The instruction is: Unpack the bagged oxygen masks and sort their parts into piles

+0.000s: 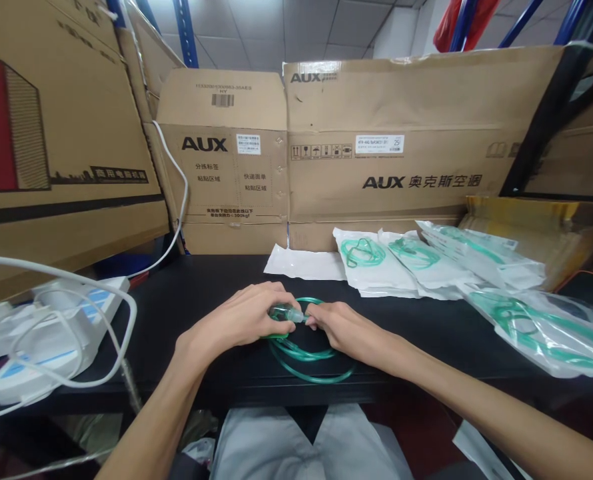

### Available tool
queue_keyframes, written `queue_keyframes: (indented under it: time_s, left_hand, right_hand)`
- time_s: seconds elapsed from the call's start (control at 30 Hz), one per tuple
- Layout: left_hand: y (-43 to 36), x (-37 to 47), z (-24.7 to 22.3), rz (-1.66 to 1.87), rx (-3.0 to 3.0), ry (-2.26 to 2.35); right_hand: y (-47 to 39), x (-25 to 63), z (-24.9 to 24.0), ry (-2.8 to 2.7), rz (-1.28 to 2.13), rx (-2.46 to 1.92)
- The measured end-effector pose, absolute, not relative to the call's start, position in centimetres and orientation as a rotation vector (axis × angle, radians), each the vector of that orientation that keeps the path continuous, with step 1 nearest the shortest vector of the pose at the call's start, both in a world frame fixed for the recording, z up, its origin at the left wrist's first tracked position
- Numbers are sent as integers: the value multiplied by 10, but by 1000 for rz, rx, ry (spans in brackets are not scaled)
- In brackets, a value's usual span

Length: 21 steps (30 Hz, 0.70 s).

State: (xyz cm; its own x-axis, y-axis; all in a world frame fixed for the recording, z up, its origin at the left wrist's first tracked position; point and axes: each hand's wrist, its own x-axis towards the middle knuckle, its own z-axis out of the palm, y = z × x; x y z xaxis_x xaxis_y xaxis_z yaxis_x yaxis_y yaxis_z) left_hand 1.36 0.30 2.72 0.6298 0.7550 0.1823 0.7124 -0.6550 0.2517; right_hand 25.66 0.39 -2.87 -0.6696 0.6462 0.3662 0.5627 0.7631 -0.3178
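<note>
A glossy pouch (546, 337) at three o'clock holds coiled green tubing (512, 313); our left hand (254, 312) grips a translucent connector (287, 313), our right hand (344, 327) pinches its tube (306, 320).

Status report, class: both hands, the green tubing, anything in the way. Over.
Left hand gripping clear fitting. Right hand pinched at its narrow end. Green tubing looped on black table. Nothing seen blocking hands; bags lie farther right.
</note>
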Motion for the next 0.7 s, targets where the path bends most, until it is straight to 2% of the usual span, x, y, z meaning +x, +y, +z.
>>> queue_keyframes:
  time_s: [0.27,0.43,0.7]
  left_hand:
    - [-4,2,41,353,2484,1302]
    - [-1,-52,56,578,2373,1537]
    - [18,-39,30,454,2369,1479]
  right_hand:
    - [4,259,-28,-2509,250,-924]
    - [6,265,-32,-2498,252,-946]
    - [5,261,-18,-2571,188,-952]
